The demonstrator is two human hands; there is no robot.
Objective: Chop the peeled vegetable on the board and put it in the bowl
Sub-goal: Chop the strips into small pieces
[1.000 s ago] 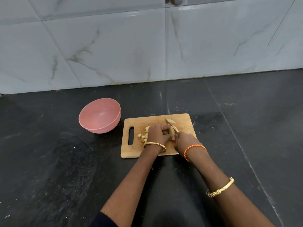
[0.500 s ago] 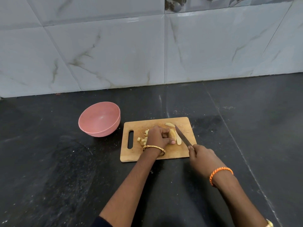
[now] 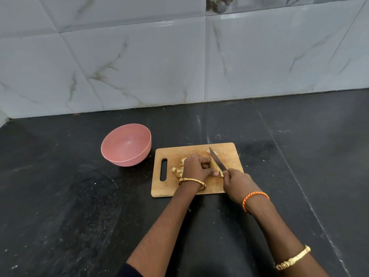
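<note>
A wooden board [image 3: 199, 188] lies on the dark bench [image 3: 60, 206], its slotted handle end toward the pink bowl [image 3: 126, 145]; the bowl sits upright just beside the board's far left corner and nothing shows inside it. The left hand [image 3: 196, 166] rests on the middle of the board, fingers [image 3: 205, 160] curled down over the pale peeled vegetable [image 3: 221, 172], most of which is hidden beneath them; only a sliver of it shows between the two hands, and another pale piece [image 3: 208, 151] lies by the knife tip. Small chopped cubes [image 3: 177, 171] lie in a loose cluster on the board just left of that hand, near the handle slot. The right hand [image 3: 236, 181] grips the knife [image 3: 218, 161] by its handle, fingers clenched round it; the blade slants up and away across the board, its length close against the left knuckles, though whether the edge touches the vegetable cannot be told. A gold bangle [image 3: 192, 181] circles the left wrist; an orange braided band [image 3: 254, 197] the right wrist; a further gold bangle [image 3: 292, 258] sits higher on the right forearm. White marbled tiles [image 3: 139, 56] back the bench.
</note>
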